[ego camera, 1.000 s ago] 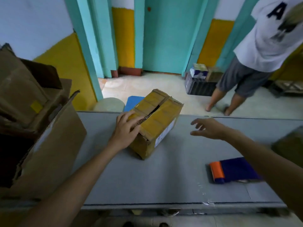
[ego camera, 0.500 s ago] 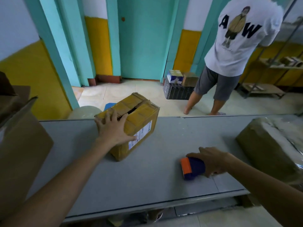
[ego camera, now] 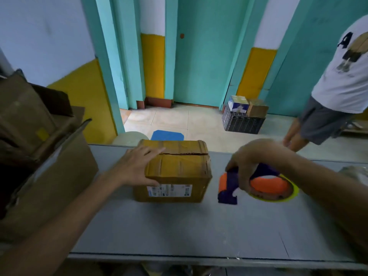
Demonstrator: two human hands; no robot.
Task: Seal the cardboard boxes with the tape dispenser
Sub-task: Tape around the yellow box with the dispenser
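A small yellow-brown cardboard box (ego camera: 179, 172) sits on the grey table (ego camera: 179, 232), its top flaps closed with a dark open seam across them and a white label on its near side. My left hand (ego camera: 137, 166) rests on the box's left top edge, fingers spread over the flap and thumb on the near side. Just right of the box, my right hand (ego camera: 253, 162) grips the purple and orange tape dispenser (ego camera: 256, 184) from above, held a little over the table. Its orange front end points toward the box.
Large open brown cartons (ego camera: 39, 156) stand at the table's left end. A wrapped parcel (ego camera: 356, 172) shows at the right edge. Beyond the table a person in a white shirt (ego camera: 342, 76) stands near a black crate (ego camera: 243, 120) holding small boxes, and a blue stool (ego camera: 166, 135) is behind the box.
My right hand has closed round the tape dispenser and lifted it toward the box. My left hand has turned the box square to the table edge.
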